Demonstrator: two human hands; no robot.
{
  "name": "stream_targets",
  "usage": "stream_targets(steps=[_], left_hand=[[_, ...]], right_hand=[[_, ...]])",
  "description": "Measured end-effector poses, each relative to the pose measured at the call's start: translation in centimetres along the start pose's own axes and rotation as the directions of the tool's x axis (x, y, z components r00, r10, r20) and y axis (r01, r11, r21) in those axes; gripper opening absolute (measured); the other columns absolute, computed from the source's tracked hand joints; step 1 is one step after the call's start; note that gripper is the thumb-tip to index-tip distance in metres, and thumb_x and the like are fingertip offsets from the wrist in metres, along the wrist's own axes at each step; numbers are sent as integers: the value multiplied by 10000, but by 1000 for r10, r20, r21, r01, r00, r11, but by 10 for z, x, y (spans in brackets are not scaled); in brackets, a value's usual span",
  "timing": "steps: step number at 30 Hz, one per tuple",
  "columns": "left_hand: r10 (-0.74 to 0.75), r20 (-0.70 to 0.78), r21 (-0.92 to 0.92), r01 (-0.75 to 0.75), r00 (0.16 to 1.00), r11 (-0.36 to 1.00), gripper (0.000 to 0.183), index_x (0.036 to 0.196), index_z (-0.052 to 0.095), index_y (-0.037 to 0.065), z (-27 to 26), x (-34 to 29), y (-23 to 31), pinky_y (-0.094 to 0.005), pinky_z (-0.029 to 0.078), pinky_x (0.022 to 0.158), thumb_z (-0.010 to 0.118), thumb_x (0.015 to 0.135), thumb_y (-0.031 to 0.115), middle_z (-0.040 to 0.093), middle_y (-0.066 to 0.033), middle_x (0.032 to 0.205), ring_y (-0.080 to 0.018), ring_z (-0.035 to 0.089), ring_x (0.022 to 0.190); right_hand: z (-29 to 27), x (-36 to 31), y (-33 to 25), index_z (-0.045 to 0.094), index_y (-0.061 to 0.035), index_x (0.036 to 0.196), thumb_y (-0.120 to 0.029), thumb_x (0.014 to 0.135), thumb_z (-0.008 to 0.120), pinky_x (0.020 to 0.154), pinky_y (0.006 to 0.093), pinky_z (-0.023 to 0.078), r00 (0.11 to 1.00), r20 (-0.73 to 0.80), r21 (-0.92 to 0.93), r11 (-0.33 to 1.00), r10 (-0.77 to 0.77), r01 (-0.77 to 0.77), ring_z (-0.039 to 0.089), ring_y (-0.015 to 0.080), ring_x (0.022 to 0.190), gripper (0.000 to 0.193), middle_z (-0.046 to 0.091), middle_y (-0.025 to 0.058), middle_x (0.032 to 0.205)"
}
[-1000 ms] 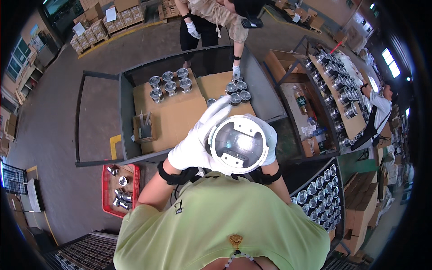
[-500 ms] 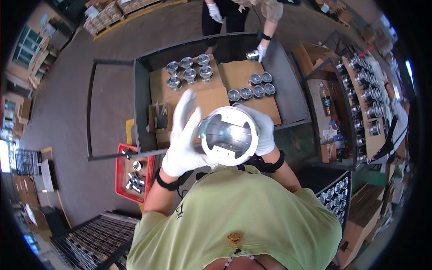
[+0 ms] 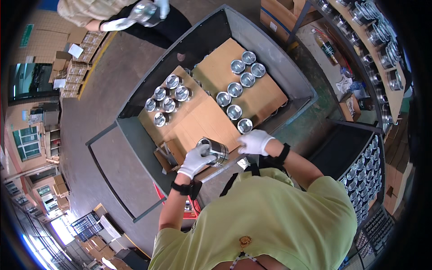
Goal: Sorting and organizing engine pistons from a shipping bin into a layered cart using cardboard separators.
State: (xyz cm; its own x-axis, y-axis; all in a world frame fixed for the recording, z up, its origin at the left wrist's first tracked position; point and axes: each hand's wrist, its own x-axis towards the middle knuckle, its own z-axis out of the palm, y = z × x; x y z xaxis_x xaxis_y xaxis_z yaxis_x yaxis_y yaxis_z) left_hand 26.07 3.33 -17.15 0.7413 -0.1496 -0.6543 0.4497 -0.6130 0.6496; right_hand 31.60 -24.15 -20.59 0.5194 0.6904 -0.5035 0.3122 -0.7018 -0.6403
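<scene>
My left hand (image 3: pixel 196 162), in a white glove, grips a shiny metal piston (image 3: pixel 218 153) near the front edge of the cart. The piston lies tilted, its round side wall showing. Just to its right is my right hand (image 3: pixel 256 142), also gloved, apart from the piston with fingers stretched toward it and slightly blurred; nothing shows in them. Ahead, several pistons (image 3: pixel 182 93) stand grouped on the left cardboard sheet (image 3: pixel 198 119). More pistons (image 3: pixel 234 89) stand on the right cardboard sheet (image 3: pixel 216 67), one close beyond my right hand.
A dark metal cart (image 3: pixel 270 40) surrounds the cardboard. A small open carton (image 3: pixel 169 154) sits in its left corner. Another person's gloved hands hold a piston (image 3: pixel 146 13) at the upper left. A rack of pistons (image 3: pixel 373 27) and a black bin (image 3: pixel 333 144) stand at the right.
The piston has gone from upright between both hands to tilted low in my left hand. My right hand has come off it. The view has turned; the co-worker now holds a piston outside the cart.
</scene>
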Motion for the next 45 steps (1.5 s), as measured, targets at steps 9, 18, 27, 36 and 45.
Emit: stream_targets(steps=[9,18,27,36,45], left_hand=[[-260,26,147,254,965,956,394,1159,623,74,66,205,-146,-348,483,919,679,777,153,661,-128,1108,-289,627,1024],[-431,7,174,424,902,889,640,1272,535,63,132,213,-192,-403,442,973,757,700,249,606,-208,1197,-334,554,1166],[-431,-80,-347,380,899,857,381,1211,601,68,106,162,-180,-278,477,820,679,846,147,650,-67,1011,-135,588,917],[-541,13,-554,456,841,696,388,1211,596,49,91,130,-157,-270,488,849,682,849,159,677,-89,1053,-136,615,957],[-121,-116,-152,103,986,983,398,1193,596,53,77,153,-114,-335,506,867,679,837,208,660,-194,1113,-240,648,1047]], right_hand=[[-42,61,188,656,-86,1047,-383,871,535,849,455,492,940,-80,-23,942,331,-334,627,355,979,366,664,175,1051],[-42,164,275,621,-84,1158,-359,881,534,884,448,481,856,248,-167,891,453,-423,612,357,1033,400,652,168,1109],[21,283,348,584,-79,1204,-176,882,559,843,444,502,763,-18,-102,758,646,-644,630,344,1005,337,668,170,1069],[82,274,354,712,-145,920,-234,932,475,588,404,537,788,-245,-238,753,565,-614,709,239,799,254,725,64,866],[1,190,274,708,-127,997,-354,828,572,850,428,495,913,144,-102,923,382,-371,641,318,992,314,691,126,1020]])
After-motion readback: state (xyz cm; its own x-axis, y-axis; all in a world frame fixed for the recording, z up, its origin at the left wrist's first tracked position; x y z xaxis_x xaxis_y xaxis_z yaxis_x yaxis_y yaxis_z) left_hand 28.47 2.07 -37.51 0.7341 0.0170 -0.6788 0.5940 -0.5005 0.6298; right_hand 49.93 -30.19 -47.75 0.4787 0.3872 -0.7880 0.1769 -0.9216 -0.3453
